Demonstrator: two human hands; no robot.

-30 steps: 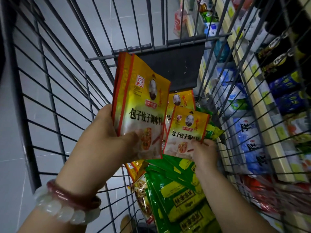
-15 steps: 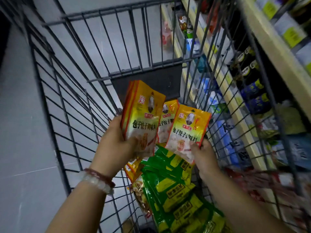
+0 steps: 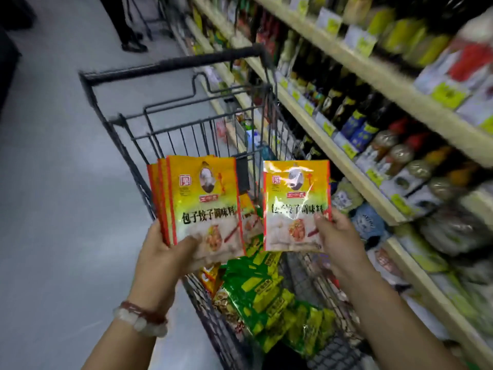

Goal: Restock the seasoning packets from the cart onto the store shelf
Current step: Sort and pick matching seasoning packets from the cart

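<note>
Packets, yellow and upright, being held above the cart [image 3: 128, 145], faces toward the camera so the labels stay readable. Gripping a fanned stack of packets [image 3: 202, 198] with the left hand [image 3: 165, 252], thumb pressing across the front, fingers curled behind, likely keeping the bundle squared for shelving in one go. Pinching a smaller bunch of packets [image 3: 294, 201] with the right hand [image 3: 338, 236] by the lower right corner, probably ready to go first onto the shelf [image 3: 344, 158] nearby. Green bags [image 3: 256, 295] lying loose in the cart below, waiting.

Dark bottles [image 3: 346, 102], bead bracelets [image 3: 141, 317], grey floor [image 3: 53, 209]
</note>
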